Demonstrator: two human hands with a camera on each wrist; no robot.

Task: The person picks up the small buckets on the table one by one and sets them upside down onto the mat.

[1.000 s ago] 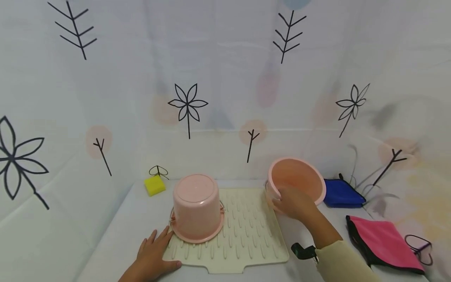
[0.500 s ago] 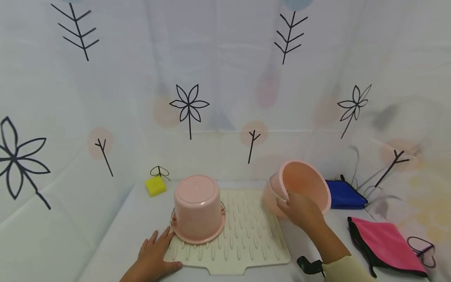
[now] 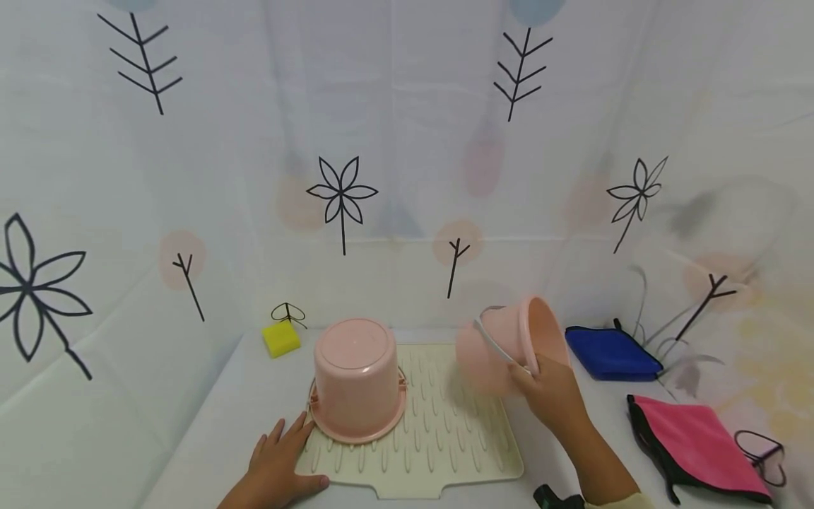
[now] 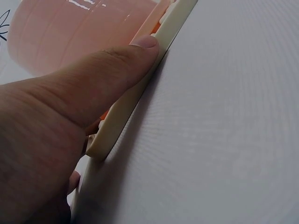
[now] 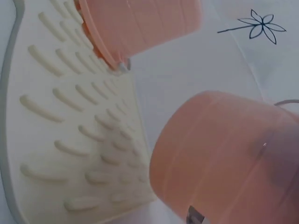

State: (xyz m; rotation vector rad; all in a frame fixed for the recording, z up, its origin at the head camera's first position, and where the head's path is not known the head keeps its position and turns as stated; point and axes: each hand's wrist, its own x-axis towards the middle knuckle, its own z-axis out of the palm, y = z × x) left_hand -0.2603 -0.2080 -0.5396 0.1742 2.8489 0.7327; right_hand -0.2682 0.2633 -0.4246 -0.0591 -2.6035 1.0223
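One pink bucket (image 3: 356,382) stands upside down on the left part of a cream ridged drainboard (image 3: 467,445). My left hand (image 3: 276,459) rests spread at the board's front left corner, fingers along its left side. In the left wrist view the thumb (image 4: 117,70) lies across the board's edge. My right hand (image 3: 550,392) grips the rim of a second pink bucket (image 3: 499,346), tilted on its side with its mouth to the right. Its base overlaps the board's right back corner in the head view; in the right wrist view this bucket (image 5: 224,158) appears beside the board.
A yellow sponge (image 3: 280,338) lies at the back left of the white table (image 3: 216,417). To the right are a folded blue cloth (image 3: 613,353) and a pink cloth (image 3: 696,442) with black edging. A patterned curtain (image 3: 407,106) hangs behind.
The bucket in my right hand has turned from mouth toward me to mouth toward the right, its base swinging left to the drainboard. My left hand and the upside-down bucket stay put.
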